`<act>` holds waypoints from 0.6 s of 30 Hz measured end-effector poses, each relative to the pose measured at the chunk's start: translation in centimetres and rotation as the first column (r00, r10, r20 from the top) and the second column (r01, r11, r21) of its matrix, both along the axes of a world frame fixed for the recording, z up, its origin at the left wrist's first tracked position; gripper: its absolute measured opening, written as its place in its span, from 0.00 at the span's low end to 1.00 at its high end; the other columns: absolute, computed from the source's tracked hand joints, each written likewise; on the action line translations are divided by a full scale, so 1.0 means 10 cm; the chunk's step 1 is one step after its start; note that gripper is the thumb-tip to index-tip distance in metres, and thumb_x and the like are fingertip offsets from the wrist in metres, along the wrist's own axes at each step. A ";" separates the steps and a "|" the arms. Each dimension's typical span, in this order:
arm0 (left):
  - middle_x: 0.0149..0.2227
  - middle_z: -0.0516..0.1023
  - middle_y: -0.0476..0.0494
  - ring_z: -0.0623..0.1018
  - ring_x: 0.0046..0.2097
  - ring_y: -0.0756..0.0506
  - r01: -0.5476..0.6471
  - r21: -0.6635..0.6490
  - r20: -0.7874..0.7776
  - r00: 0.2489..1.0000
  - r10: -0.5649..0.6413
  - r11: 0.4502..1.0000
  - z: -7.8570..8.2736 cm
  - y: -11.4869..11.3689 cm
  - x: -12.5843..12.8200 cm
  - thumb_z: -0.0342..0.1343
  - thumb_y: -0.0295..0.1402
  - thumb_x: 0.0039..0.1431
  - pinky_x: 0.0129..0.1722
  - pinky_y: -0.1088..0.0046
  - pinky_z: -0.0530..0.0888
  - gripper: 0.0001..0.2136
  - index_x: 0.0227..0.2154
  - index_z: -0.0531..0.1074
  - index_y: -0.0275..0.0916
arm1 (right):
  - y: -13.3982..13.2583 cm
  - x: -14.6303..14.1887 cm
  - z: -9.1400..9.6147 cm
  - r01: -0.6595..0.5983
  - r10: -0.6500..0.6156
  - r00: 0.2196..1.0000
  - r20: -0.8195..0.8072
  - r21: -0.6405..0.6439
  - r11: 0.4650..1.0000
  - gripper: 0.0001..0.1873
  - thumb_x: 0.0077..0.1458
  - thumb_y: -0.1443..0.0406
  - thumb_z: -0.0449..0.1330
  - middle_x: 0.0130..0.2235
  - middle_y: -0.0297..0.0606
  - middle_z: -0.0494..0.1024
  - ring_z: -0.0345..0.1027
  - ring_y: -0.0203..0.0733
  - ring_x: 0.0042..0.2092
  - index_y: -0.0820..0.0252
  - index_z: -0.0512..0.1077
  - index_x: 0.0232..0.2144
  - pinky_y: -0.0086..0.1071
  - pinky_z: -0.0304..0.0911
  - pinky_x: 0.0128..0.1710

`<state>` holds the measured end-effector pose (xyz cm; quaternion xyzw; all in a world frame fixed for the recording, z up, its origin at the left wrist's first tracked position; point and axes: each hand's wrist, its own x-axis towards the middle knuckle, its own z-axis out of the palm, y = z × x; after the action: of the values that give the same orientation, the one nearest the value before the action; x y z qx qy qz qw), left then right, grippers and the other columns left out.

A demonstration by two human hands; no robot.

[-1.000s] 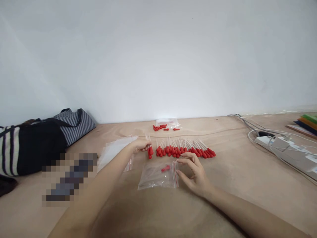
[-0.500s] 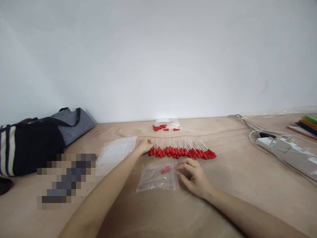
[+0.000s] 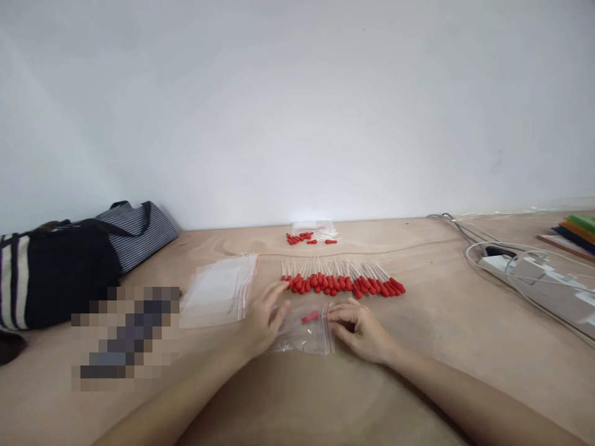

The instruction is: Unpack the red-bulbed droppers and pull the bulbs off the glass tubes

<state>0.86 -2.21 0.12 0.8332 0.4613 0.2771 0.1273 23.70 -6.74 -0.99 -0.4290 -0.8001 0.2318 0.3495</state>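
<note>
A small clear zip bag [image 3: 304, 331] with a red seal strip lies on the wooden table in front of me, one red-bulbed dropper inside it. My left hand [image 3: 263, 319] rests on the bag's left part, fingers stretched out and blurred by motion. At the bag's sealed right edge my right hand [image 3: 360, 328] has its fingers curled and pressed together on the edge. Just beyond, a row of glass droppers with red bulbs [image 3: 341, 282] lies side by side.
A stack of empty zip bags [image 3: 218, 288] lies to the left. Loose red bulbs [image 3: 304, 237] sit near the wall. Striped bags [image 3: 69, 263] fill the far left. Cables and a power strip [image 3: 530, 269] lie at the right, with coloured books [image 3: 574, 232] behind.
My left hand has left the row's left end, where it set down droppers, and come back onto the small bag. My right hand has closed on the bag's edge.
</note>
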 end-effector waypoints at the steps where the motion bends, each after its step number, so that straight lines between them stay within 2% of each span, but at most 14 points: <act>1: 0.56 0.61 0.40 0.59 0.58 0.43 0.079 -0.015 -0.078 0.994 -0.080 0.997 0.00 -0.11 -0.01 0.40 0.37 0.60 0.56 0.63 0.58 0.20 0.54 0.57 0.37 | 0.01 -0.01 0.01 -0.005 0.005 1.000 -0.002 -0.009 1.000 0.15 0.50 0.71 0.51 0.37 0.35 0.76 0.67 0.40 0.39 0.52 0.74 0.35 0.37 0.56 0.41; 3: 0.59 0.54 0.40 0.53 0.60 0.43 0.169 -0.084 -0.214 0.959 -0.183 0.982 0.02 -0.28 0.00 0.39 0.39 0.61 0.57 0.60 0.55 0.23 0.57 0.51 0.37 | 0.03 -0.03 0.02 -0.017 0.017 1.000 -0.011 -0.021 1.000 0.17 0.47 0.73 0.51 0.39 0.35 0.76 0.67 0.40 0.40 0.52 0.74 0.36 0.36 0.57 0.41; 6: 0.60 0.50 0.39 0.51 0.61 0.42 0.215 -0.187 -0.344 0.900 -0.269 0.959 0.05 -0.39 0.03 0.38 0.42 0.61 0.58 0.57 0.51 0.25 0.59 0.46 0.35 | 0.07 -0.08 0.02 -0.028 0.027 0.999 -0.038 -0.026 0.999 0.19 0.46 0.74 0.51 0.39 0.36 0.76 0.67 0.40 0.40 0.53 0.73 0.38 0.34 0.58 0.41; 11: 0.60 0.49 0.38 0.50 0.61 0.40 0.222 -0.249 -0.422 0.851 -0.312 0.943 0.13 -0.38 0.07 0.37 0.43 0.61 0.58 0.55 0.51 0.27 0.59 0.45 0.35 | 0.14 -0.17 -0.05 0.016 -0.017 0.999 -0.032 -0.032 0.999 0.15 0.49 0.72 0.51 0.34 0.36 0.75 0.65 0.39 0.37 0.56 0.72 0.37 0.33 0.58 0.38; 18: 0.61 0.46 0.37 0.47 0.61 0.39 0.217 -0.291 -0.484 0.807 -0.339 0.932 0.18 -0.39 0.07 0.37 0.45 0.60 0.57 0.54 0.50 0.29 0.59 0.43 0.31 | 0.17 -0.22 -0.11 0.120 -0.116 0.991 0.060 -0.058 0.991 0.03 0.45 0.68 0.59 0.29 0.36 0.69 0.61 0.38 0.33 0.59 0.71 0.27 0.30 0.56 0.32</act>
<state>1.61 -6.11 1.91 0.9161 0.3783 -0.0368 0.1276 21.51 -5.00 -2.12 -0.4925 -0.7753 0.2232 0.3266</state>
